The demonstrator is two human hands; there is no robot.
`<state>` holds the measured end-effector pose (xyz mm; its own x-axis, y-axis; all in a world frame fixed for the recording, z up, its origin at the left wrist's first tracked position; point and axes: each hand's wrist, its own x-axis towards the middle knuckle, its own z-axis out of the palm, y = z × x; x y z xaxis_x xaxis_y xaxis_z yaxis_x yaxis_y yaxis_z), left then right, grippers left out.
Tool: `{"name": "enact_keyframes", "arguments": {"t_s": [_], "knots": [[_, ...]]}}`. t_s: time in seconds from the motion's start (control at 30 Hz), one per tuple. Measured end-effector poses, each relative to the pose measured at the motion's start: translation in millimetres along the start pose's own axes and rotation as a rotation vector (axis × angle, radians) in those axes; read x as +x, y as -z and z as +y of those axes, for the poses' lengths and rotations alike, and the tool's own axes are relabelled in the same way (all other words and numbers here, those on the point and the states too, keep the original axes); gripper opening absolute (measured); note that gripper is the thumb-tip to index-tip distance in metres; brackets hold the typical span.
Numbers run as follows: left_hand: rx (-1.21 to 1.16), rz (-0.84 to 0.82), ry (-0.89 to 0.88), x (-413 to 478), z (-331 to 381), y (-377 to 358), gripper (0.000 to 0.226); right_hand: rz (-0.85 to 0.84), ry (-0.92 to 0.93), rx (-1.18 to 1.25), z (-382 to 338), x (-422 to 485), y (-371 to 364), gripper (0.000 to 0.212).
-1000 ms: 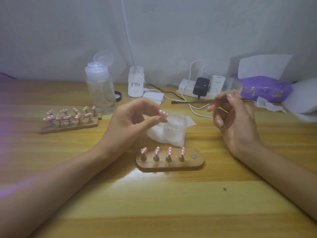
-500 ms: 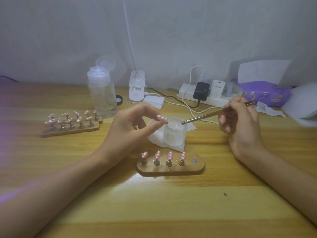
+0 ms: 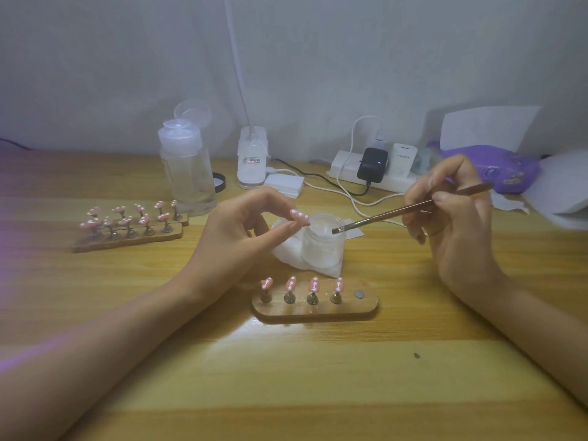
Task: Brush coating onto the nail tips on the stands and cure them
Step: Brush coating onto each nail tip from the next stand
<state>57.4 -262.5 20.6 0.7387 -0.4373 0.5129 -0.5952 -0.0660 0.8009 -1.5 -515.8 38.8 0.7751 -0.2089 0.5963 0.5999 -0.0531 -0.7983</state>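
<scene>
A: From the head view, what is gripped?

B: A pink nail tip (image 3: 299, 217) is pinched between thumb and forefinger of the left hand (image 3: 241, 230), raised above the middle of the table (image 3: 286, 393). A brush (image 3: 391, 213) is held pen-fashion by the right hand (image 3: 451, 224), fingers curled round the handle. Its bristles are poised at the mouth of the frosted jar (image 3: 324, 246).

A: Where are the other tips kept?

B: Four are seated on the near stand (image 3: 318, 310), midway along the front half of the table. A fifth spot (image 3: 359, 294) at its right end is seen bare — the held tip probably belongs there. Two more stands (image 3: 127, 238), fully loaded, are set towards the left edge.

A: How much is judged done?

B: Little can be confirmed. Gloss is seen on many tips, yet whether coating is laid cannot be told. The brush is judged to be at the loading step — the held tip is to be brushed and reseated, and curing is left. A purple glow (image 3: 12, 218) is cast from the left edge, but no curing lamp is shown.
</scene>
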Motion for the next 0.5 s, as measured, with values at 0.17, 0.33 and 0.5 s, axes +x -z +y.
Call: {"name": "enact_keyframes", "arguments": {"t_s": [0.17, 0.33, 0.5], "knots": [[0.014, -0.003, 0.011, -0.4, 0.3, 0.7, 0.005, 0.082, -0.032, 0.011, 0.9, 2.7, 3.5, 0.016], [-0.034, -0.003, 0.026, 0.8, 2.0, 0.7, 0.009, 0.184, -0.063, 0.077, -1.3, 6.7, 4.8, 0.013], [-0.196, 0.000, 0.071, 2.2, 3.4, 3.1, 0.004, 0.051, 0.032, -0.071, -14.3, 5.1, -6.7, 0.025]]}}
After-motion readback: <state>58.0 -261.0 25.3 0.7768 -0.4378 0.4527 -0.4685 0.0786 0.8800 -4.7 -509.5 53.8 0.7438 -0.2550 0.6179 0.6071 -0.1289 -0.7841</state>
